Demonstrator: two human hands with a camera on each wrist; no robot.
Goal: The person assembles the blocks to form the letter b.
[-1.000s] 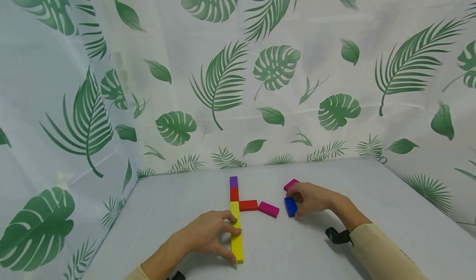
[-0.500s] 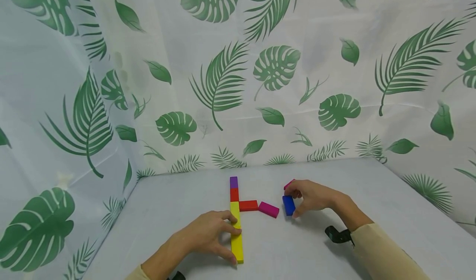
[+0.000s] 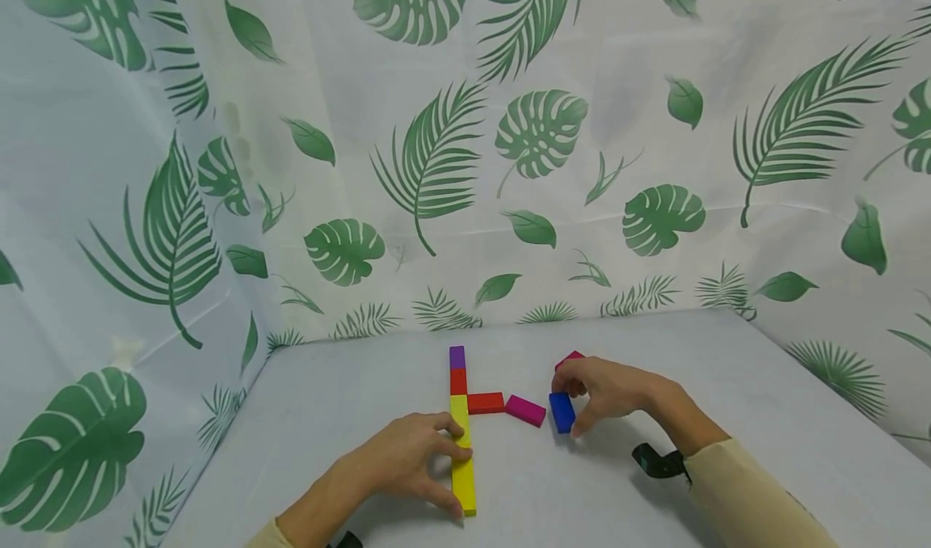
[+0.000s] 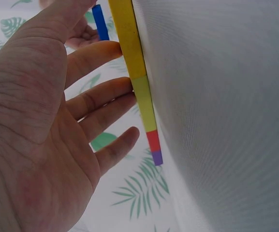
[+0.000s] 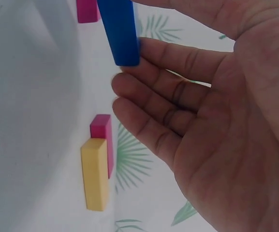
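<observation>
My right hand (image 3: 611,386) pinches a blue block (image 3: 562,413) between thumb and fingers, at the right of the layout. Whether the block touches the table cannot be told. My left hand (image 3: 407,455) rests at a line of two yellow blocks (image 3: 463,483), its thumb near the close end and its fairly straight fingers touching the side. A red block (image 3: 458,381) and a purple block (image 3: 457,357) continue that line away from me. From the line another red block (image 3: 486,403) juts right, with a slanted magenta block (image 3: 525,410) at its end.
Behind my right hand lies another magenta block (image 3: 570,359), partly hidden. The right wrist view shows a yellow block (image 5: 95,176) beside it, which the head view hides. A leaf-patterned curtain (image 3: 451,168) rises behind and beside the white table (image 3: 349,394).
My right hand has carried the blue block a little to the left and slightly nearer to me, closer to the slanted magenta block. The left hand and the line stay still.
</observation>
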